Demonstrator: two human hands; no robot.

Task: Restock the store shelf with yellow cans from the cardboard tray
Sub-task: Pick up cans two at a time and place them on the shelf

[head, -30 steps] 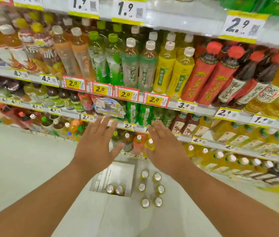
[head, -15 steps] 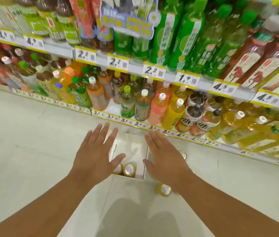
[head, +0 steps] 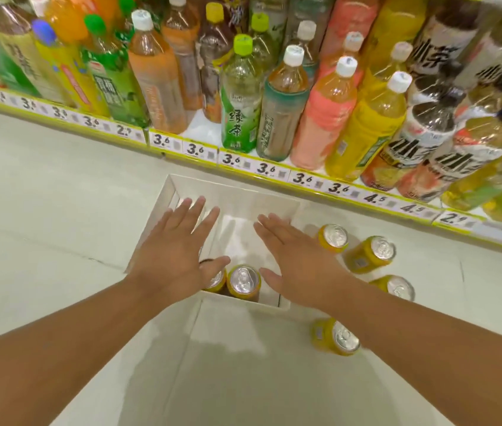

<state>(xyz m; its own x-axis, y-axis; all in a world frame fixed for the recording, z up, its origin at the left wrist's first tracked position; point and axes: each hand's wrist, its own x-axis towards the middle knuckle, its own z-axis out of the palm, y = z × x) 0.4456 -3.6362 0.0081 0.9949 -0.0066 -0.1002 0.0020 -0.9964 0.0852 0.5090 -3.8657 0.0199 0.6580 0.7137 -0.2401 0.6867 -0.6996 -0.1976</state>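
Head view looks down at two bare hands held over a white cardboard tray (head: 176,192) on the pale floor (head: 44,210). The left hand (head: 176,250) is flat, with its fingers spread wide and nothing in it. The right hand (head: 299,259) is flat and empty too, fingers stretched out. Both hover above the tray with a gap between them.

Two yellow cans sit in the near end of the tray. One can with a silver top (head: 243,281) shows in the gap between the two thumbs. The other can (head: 216,279) is just beside it, mostly hidden under the left thumb. The rest of the tray looks bare.

Four more yellow cans stand on the floor to the right of the tray. One (head: 334,238) is just past the right hand's fingers, one (head: 372,253) is next to it, one (head: 395,287) is partly hidden behind the right wrist, and one (head: 335,336) is nearer, beside the right forearm.

Behind the tray runs the bottom shelf (head: 243,162), full of tea and juice bottles (head: 239,96), with price tags along its yellow edge. The bottles at the sides are blurry and their labels are hard to read. The top of the shelf is cut off.
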